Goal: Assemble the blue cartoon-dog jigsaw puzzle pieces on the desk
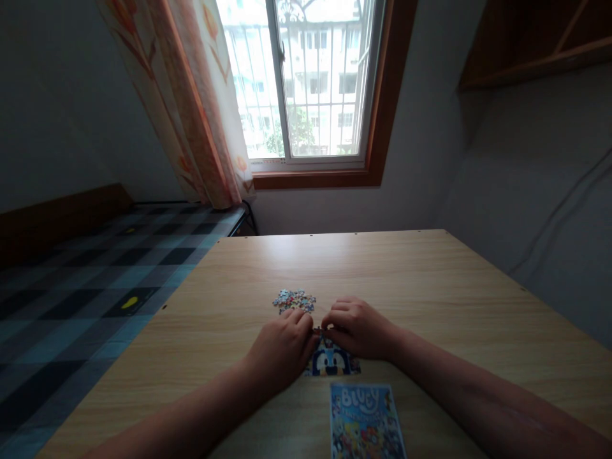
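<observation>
A partly joined jigsaw puzzle (331, 362) with a blue cartoon dog face lies flat on the table, between and below my hands. My left hand (287, 341) rests over its left side, fingers curled down and thumb along its edge; the fingertips are partly hidden. From the other side my right hand (356, 325) bends over the top edge, thumb and forefinger pinched close at a small jigsaw piece (317, 330) by the upper rim. Just beyond my left fingers sits a pile of loose jigsaw pieces (294, 299).
A Bluey picture sheet or packet (366, 421) lies near the front of the wooden table (382, 268). To the left is a bed with a checked cover (129, 280). Behind stand a curtain (191, 108) and a barred window (325, 95); a wooden shelf (535, 70) hangs upper right.
</observation>
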{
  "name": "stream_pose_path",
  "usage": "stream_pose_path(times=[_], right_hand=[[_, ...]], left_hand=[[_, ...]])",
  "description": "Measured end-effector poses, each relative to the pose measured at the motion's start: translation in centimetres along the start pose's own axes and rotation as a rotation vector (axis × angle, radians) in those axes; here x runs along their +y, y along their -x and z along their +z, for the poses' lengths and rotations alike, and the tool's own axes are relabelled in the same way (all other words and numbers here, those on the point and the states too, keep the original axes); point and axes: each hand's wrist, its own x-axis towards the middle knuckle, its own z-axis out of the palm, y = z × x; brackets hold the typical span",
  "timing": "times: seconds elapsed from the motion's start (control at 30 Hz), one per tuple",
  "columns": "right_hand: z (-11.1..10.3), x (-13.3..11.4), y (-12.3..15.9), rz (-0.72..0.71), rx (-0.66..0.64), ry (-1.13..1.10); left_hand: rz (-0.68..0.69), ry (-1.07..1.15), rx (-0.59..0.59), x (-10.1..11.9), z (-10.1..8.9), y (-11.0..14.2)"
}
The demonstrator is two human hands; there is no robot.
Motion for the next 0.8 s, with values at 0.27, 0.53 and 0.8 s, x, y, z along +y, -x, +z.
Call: stream_pose_path(times=[0.27, 0.53, 0.8], right_hand=[[0.24, 0.20, 0.11, -0.008, -0.005, 0.006], [0.09, 0.17, 0.11, -0.010, -0.018, -0.003], [0.05, 0.18, 0.03, -0.010, -0.020, -0.010]], left_hand=[[0.049, 0.008, 0.027, -0.25, 0.27, -0.06], [0.088, 0.027, 0.090, -0.50, 0.46, 0.00], [0.126, 0.051, 0.093, -0.55, 0.26, -0.02]])
